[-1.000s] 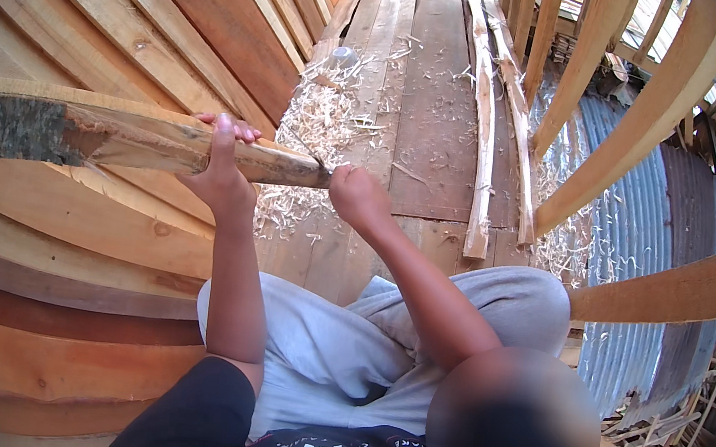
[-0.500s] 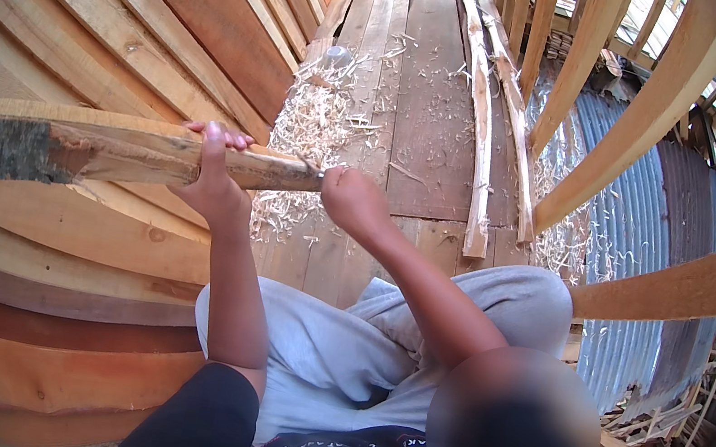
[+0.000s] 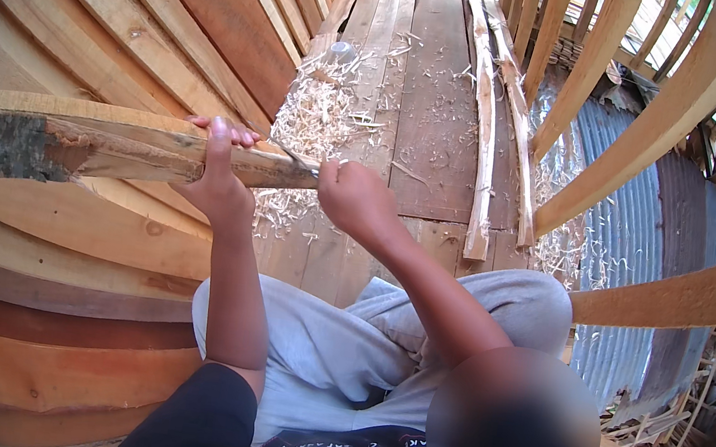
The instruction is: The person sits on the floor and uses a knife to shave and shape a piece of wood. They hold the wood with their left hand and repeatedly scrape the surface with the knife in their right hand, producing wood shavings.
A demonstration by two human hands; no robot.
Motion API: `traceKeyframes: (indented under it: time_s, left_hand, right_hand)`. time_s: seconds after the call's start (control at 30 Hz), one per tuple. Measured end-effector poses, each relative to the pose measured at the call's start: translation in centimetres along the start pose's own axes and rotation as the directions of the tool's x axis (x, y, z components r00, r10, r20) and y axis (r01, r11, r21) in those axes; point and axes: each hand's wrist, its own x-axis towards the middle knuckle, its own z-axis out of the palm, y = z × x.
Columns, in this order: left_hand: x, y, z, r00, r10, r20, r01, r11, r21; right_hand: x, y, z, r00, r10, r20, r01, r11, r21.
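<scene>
A long piece of timber (image 3: 129, 157) comes in from the left edge, dark rough bark on its near face toward the outer end and pale cut wood along the rest. My left hand (image 3: 228, 173) is wrapped round it from below, thumb on the near side and fingers over the far side. At the timber's right end my right hand (image 3: 354, 196) is closed in a fist round a knife (image 3: 300, 163). The thin blade lies against the far upper edge of the wood, between my two hands. My fist hides the handle.
Curled shavings (image 3: 324, 104) lie heaped on the plank floor (image 3: 429, 142) ahead. Two long pale poles (image 3: 482, 140) stretch away at the right. Overlapping boards (image 3: 132, 9) form the left wall; upright wooden ribs (image 3: 658, 110) and corrugated metal sheets (image 3: 619, 224) are on the right.
My right hand has moved slightly left, and more of the blade now shows along the timber. My left hand keeps the same grip.
</scene>
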Motion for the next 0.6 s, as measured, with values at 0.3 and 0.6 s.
traceKeyframes:
  time_s: [0.3, 0.6]
  left_hand:
    - [0.0, -0.3, 0.3, 0.999, -0.021, -0.039, 0.022, 1.000, 0.019]
    - [0.2, -0.1, 1.0, 1.000, -0.025, 0.006, 0.025, 0.999, -0.035]
  right_hand:
    - [2.9, 5.7, 3.1, 0.998, 0.018, -0.055, -0.019, 1.000, -0.024]
    - [3.2, 4.9, 3.4, 0.986, 0.062, -0.152, -0.069, 0.997, -0.043]
